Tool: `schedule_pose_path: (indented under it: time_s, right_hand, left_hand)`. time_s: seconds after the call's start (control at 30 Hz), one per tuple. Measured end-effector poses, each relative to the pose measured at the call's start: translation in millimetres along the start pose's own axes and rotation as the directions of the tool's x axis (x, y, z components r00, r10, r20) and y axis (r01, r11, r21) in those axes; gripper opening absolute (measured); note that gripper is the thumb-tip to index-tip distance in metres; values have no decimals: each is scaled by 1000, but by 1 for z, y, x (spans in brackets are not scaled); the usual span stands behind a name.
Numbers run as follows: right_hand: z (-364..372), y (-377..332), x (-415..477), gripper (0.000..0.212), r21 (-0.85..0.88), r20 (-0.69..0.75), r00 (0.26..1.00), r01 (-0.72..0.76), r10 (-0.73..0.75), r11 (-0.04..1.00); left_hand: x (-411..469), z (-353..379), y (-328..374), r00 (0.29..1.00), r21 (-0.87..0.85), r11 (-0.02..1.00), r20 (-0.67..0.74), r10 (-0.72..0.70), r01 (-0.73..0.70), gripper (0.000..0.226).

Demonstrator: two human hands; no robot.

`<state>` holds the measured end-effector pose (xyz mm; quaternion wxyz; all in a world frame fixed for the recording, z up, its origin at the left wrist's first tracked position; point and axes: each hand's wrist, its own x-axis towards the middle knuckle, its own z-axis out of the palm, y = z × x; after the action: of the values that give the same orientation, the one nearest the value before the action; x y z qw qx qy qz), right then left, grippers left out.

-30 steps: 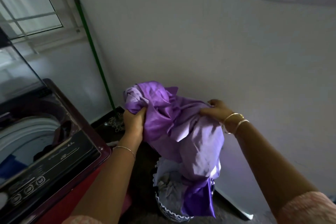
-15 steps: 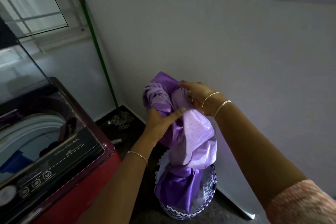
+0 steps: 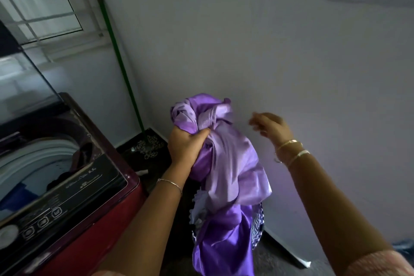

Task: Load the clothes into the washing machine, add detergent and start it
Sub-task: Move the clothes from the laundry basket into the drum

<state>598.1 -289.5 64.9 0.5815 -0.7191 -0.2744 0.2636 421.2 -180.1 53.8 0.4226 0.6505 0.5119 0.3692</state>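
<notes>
My left hand [image 3: 186, 148] grips the bunched top of a shiny purple garment [image 3: 226, 177]. The cloth hangs down from that fist into a patterned laundry basket [image 3: 256, 226] on the floor. Off to the right, my right hand [image 3: 271, 126] hovers beside the garment, fingers apart and blurred, touching nothing. The red top-loading washing machine [image 3: 94, 231] stands at the left with its lid [image 3: 24, 83] raised. Dark and blue clothes [image 3: 20, 195] lie in its drum. The black control panel [image 3: 67, 195] runs along its front edge.
A green broom handle [image 3: 118, 56] leans in the corner behind the machine. A drain grate [image 3: 146, 147] sits on the dark floor there. The white wall runs close on the right. A barred window [image 3: 35, 0] is at the upper left.
My right hand has let go of the garment and moved off to the right. My left hand now holds the bunched cloth alone, and more of it hangs down.
</notes>
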Motion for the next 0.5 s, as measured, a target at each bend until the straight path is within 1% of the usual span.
schedule_pose_path:
  time_s: [0.03, 0.07, 0.1, 0.13, 0.17, 0.2, 0.23, 0.27, 0.3, 0.33, 0.37, 0.43, 0.5]
  right_hand:
    - [-8, 15, -7, 38, 133, -76, 993, -80, 91, 988]
    - [-14, 32, -19, 48, 303, -31, 977, -191, 210, 934]
    - [-16, 49, -34, 54, 447, 99, 943, -327, 317, 833]
    - [-14, 63, -53, 58, 496, 256, 881, -473, 398, 728]
    - [-9, 79, -68, 62, 431, 409, 794, -603, 450, 671]
    - [-3, 94, -81, 71, 327, 531, 695, -696, 485, 639]
    - [4, 109, -90, 82, 235, 625, 596, -759, 504, 607]
    - [10, 122, -95, 93, 185, 687, 516, -806, 512, 563]
    - [16, 131, -97, 100, 183, 722, 467, -840, 510, 511]
    - [22, 135, -98, 103, 222, 745, 450, -864, 493, 452]
    - [28, 138, -97, 105, 282, 735, 466, -870, 492, 403]
    - [36, 139, -91, 111, 415, 652, 538, -843, 535, 342]
    - [40, 137, -81, 117, 513, 565, 596, -795, 570, 322]
  left_hand:
    - [2, -1, 2, 999, -35, 999, -40, -8, 7, 32]
    - [4, -1, 4, 996, -74, 997, -84, -15, 9, 36]
    - [5, -1, 5, 993, -109, 994, -117, -18, 6, 38]
    - [7, -1, 6, 989, -137, 991, -143, -20, 0, 39]
    - [8, 0, 7, 987, -163, 987, -158, -26, 0, 39]
    - [9, 2, 7, 986, -185, 983, -165, -32, 1, 40]
    - [10, 4, 7, 985, -209, 978, -170, -40, 3, 40]
    - [10, 5, 8, 984, -227, 974, -175, -43, 2, 40]
    - [10, 6, 9, 983, -246, 969, -179, -47, 1, 39]
    - [9, 7, 10, 982, -263, 965, -184, -41, -9, 37]
    - [9, 8, 11, 982, -287, 958, -183, -39, -16, 34]
    - [10, 9, 10, 987, -338, 941, -154, -54, -1, 26]
    - [10, 6, 6, 991, -386, 921, -99, -87, 42, 28]
